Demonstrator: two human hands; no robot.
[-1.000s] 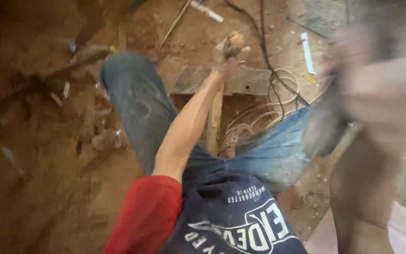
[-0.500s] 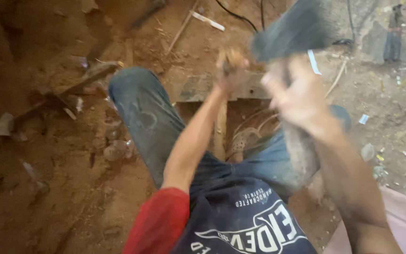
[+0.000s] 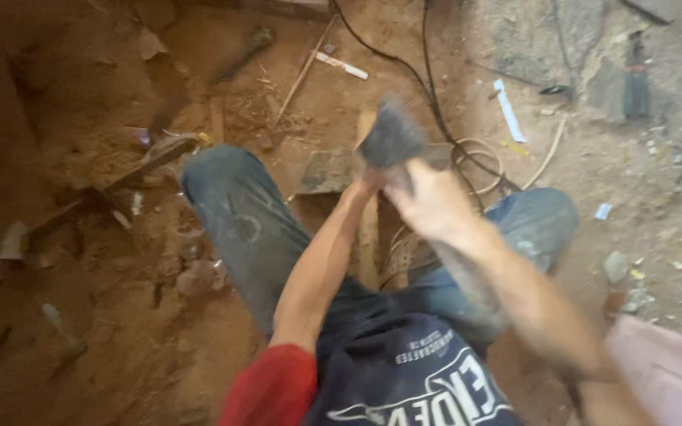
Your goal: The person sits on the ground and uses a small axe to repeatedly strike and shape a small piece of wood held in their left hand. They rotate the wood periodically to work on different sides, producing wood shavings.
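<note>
Entry, as I see it: right hand (image 3: 434,207) closed around a grey hammer (image 3: 391,140), which has dropped from its raised position half a second ago to just above the left hand (image 3: 369,183). Left hand grips an upright wooden stake (image 3: 369,237) between my knees. The blow lands about now. Dirt floor (image 3: 80,315), black cables (image 3: 436,118) nearby.

On the floor (image 3: 80,331), a wooden stake (image 3: 369,244) stands between the person's knees. The hammer (image 3: 391,140) is above it, the flat slab (image 3: 327,170) just left, and the coiled cable (image 3: 479,162) right, behind the right knee.
</note>
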